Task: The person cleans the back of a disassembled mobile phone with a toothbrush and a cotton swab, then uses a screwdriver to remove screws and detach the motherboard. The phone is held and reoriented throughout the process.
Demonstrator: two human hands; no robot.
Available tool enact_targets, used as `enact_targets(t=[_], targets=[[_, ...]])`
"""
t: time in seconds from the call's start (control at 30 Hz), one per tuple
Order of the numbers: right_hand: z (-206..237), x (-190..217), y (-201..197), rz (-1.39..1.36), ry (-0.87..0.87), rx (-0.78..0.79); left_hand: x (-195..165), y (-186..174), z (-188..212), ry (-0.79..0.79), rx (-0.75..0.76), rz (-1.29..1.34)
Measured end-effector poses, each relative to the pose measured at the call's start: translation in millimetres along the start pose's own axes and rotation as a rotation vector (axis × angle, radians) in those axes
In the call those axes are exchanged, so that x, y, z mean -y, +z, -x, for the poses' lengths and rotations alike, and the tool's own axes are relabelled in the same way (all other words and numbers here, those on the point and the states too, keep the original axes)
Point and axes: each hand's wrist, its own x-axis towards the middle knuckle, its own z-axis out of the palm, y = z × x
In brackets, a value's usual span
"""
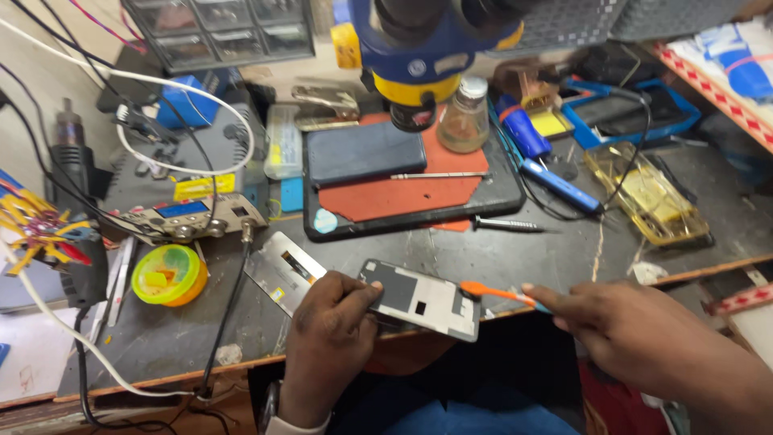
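Orange brush (493, 293) (right hand (636, 330)), left hand (330, 342) gripping phone frame (423, 300)

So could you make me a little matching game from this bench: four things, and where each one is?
Things:
1. orange brush
2. phone frame
3. dark phone
4. glass bottle

Places:
A. flat on the red mat
B. gripped by the left hand
C. upright under the microscope
D. in the right hand

Pairs: 1-D, 2-B, 3-A, 4-C
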Motion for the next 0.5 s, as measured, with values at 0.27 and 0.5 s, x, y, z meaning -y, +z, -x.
enact_targets(t=[0.27,0.5], targets=[[4,10,4,-0.059,0.017,-0.005,-5,3,-3,-0.042,-0.005,0.007],[3,-5,21,-0.062,0.006,-0.112,-2,3,-2,-0.015,0.023,-0.011]])
